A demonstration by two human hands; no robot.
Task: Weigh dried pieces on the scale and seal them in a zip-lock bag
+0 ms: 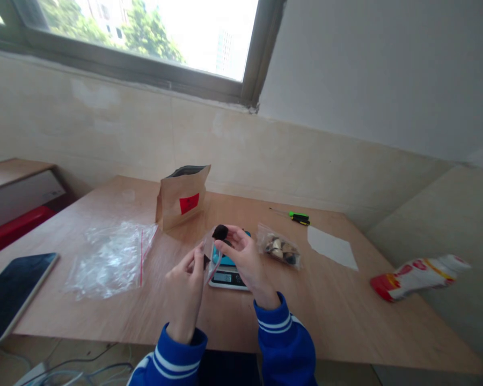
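Note:
My left hand (186,279) is closed on the edge of a small clear zip bag (210,245), and a dark bit shows by its fingertips. Between the thumb and fingers of my right hand (247,260) is a dark brown, rough-looking chunk (220,232), at the bag's upper part. Whether the chunk is inside the bag or just outside it, I cannot tell. Below and behind both hands sits a small digital scale (227,278), its blue top partly hidden by the right hand. A filled zip bag (280,249) of brown and dark pieces lies to the right.
A brown paper pouch (181,199) with a red label stands open at the back. Clear plastic bags (108,262) and a tablet-like device (14,295) lie left. On the right are screwdrivers (299,217), white paper (332,247) and a red-and-white bottle (421,273).

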